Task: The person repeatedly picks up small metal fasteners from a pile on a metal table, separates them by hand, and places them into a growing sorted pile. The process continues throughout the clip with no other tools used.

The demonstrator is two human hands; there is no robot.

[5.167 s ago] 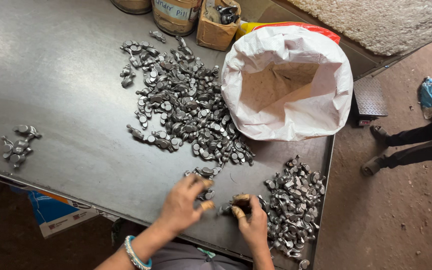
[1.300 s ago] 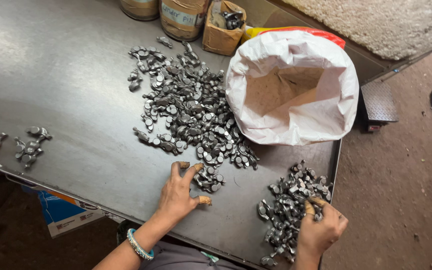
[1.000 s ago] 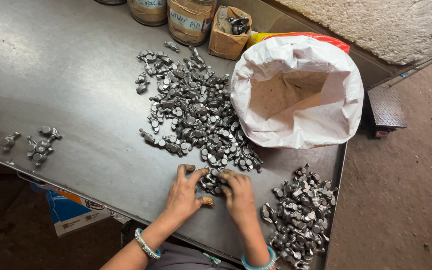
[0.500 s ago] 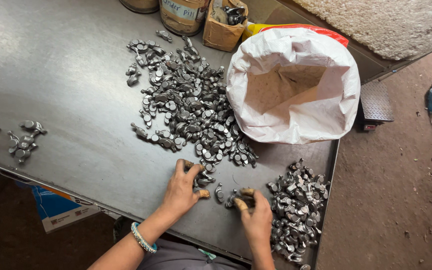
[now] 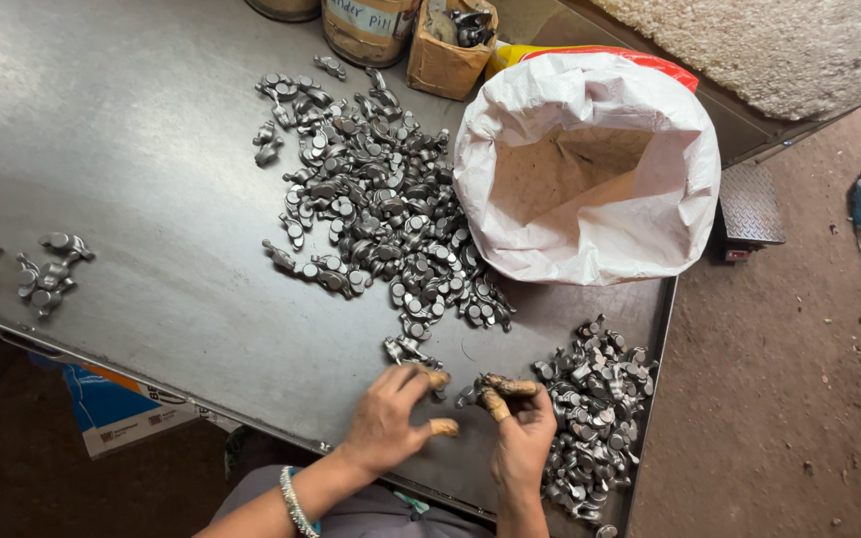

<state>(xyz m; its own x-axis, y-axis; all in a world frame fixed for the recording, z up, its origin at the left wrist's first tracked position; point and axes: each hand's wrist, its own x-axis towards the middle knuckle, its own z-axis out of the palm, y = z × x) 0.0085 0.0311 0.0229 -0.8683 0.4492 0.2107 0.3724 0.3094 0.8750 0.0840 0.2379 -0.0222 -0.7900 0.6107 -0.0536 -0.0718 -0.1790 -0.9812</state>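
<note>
Though gripped, part [image 5: 472,395] behind fingers [image 5: 497,403]

The metal table [image 5: 112,199] is dull grey with a pale sheen. Silver-grey metal pieces [image 5: 371,209] lie heaped on it. The open sack [image 5: 640,199] is white outside, tan within, with a red and yellow edge behind. The cardboard box [image 5: 445,60] is brown.
</note>
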